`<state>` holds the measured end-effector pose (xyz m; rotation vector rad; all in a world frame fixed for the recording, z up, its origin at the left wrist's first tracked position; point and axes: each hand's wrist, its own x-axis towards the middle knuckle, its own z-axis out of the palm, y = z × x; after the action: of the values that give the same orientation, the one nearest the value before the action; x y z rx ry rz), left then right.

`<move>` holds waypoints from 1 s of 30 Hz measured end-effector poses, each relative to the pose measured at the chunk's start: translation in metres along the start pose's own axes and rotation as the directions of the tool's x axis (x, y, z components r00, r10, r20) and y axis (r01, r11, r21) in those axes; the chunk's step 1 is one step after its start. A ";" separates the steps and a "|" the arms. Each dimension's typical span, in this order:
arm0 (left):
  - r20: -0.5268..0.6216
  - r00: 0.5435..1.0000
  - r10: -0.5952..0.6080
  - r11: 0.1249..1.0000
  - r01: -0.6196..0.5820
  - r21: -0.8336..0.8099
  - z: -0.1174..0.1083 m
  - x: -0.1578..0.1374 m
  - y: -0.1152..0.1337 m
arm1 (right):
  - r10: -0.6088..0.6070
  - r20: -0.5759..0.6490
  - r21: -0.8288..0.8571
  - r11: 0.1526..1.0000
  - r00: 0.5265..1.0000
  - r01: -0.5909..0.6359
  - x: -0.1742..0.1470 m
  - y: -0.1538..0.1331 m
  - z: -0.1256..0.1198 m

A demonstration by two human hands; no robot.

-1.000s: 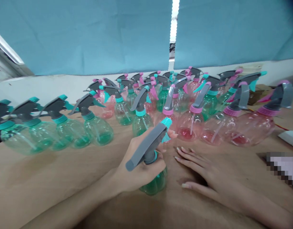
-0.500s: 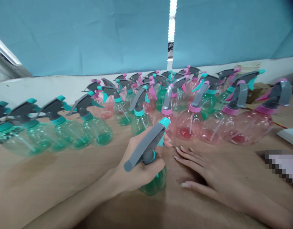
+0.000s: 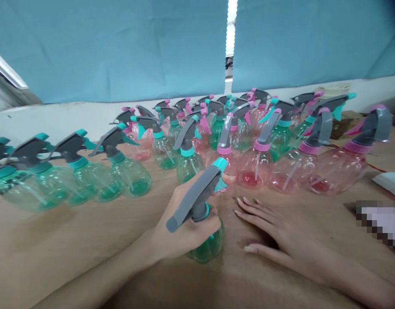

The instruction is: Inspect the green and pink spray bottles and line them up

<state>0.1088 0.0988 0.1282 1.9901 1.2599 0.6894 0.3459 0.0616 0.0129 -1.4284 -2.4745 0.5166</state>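
My left hand [image 3: 181,221] is wrapped around a green spray bottle [image 3: 207,246] that stands on the wooden table [image 3: 55,244], its grey trigger head [image 3: 195,195] with a teal nozzle pointing up and to the right. My index finger reaches toward the teal trigger. My right hand [image 3: 269,227] lies flat on the table just right of the bottle, palm down, fingers spread and holding nothing.
Several green spray bottles [image 3: 126,171] stand in a row at the left, several pink ones [image 3: 316,171] at the right, and a mixed cluster [image 3: 197,124] stands behind. A blue curtain [image 3: 120,47] hangs at the back. A white object [image 3: 390,182] lies at the right edge.
Almost nothing has moved. My left hand has shifted its grip slightly on the bottle, and my right hand stays flat on the table.
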 end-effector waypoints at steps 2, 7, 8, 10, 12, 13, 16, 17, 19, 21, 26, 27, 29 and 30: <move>0.016 1.000 0.011 0.999 -0.011 -0.047 0.002 0.000 -0.002 | 0.001 0.005 -0.011 1.000 1.000 -0.001 0.000 0.000 0.000; 0.027 0.999 0.043 0.994 -0.041 -0.101 0.004 -0.001 -0.007 | -0.014 -0.001 0.005 1.000 1.000 0.014 0.000 0.003 0.002; 0.024 0.999 0.044 0.994 -0.042 -0.101 0.005 -0.001 -0.007 | -0.014 -0.005 0.008 1.000 1.000 0.015 0.000 0.004 0.002; 0.013 0.999 0.032 0.996 -0.031 -0.088 0.005 -0.001 -0.006 | -0.014 -0.012 0.009 1.000 1.000 0.014 -0.001 0.004 0.002; 0.001 1.000 0.010 0.998 -0.010 -0.062 0.005 -0.001 -0.004 | -0.013 -0.015 0.011 1.000 1.000 0.013 -0.001 0.003 0.002; -0.003 1.000 -0.003 0.999 0.003 -0.047 0.005 -0.001 -0.003 | -0.012 -0.015 0.014 1.000 1.000 0.012 0.000 0.002 0.002; -0.014 1.000 -0.007 0.999 0.007 -0.035 0.005 -0.001 -0.001 | -0.005 -0.007 0.018 1.000 1.000 0.005 0.000 0.001 0.000; -0.013 1.000 -0.004 0.999 0.004 -0.041 0.005 -0.001 0.000 | -0.004 -0.004 0.015 1.000 1.000 0.004 0.000 0.001 0.000; -0.005 1.000 -0.007 0.998 0.007 -0.062 0.004 -0.001 0.001 | -0.005 0.000 0.011 1.000 1.000 0.005 0.000 0.001 0.000; 0.002 1.000 -0.008 0.997 0.009 -0.082 0.004 -0.001 0.001 | -0.008 -0.005 0.016 1.000 1.000 0.008 0.000 0.002 0.001; -0.005 1.000 0.000 0.995 0.000 -0.102 0.004 -0.001 -0.001 | -0.010 -0.003 0.009 1.000 1.000 0.010 0.000 0.002 0.002; -0.008 1.000 0.001 0.995 -0.002 -0.096 0.004 -0.001 -0.002 | -0.008 -0.001 0.004 1.000 1.000 0.008 0.000 0.002 0.001; -0.004 1.000 -0.003 0.997 0.002 -0.082 0.004 -0.001 -0.001 | -0.004 0.004 -0.006 1.000 1.000 0.004 0.001 0.001 0.001; -0.002 1.000 -0.007 0.997 0.006 -0.076 0.004 -0.001 -0.001 | -0.003 0.005 -0.007 1.000 1.000 0.003 0.001 0.001 0.001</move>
<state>0.1111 0.0970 0.1247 1.9231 1.2230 0.7266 0.3459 0.0625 0.0114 -1.4277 -2.4843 0.5115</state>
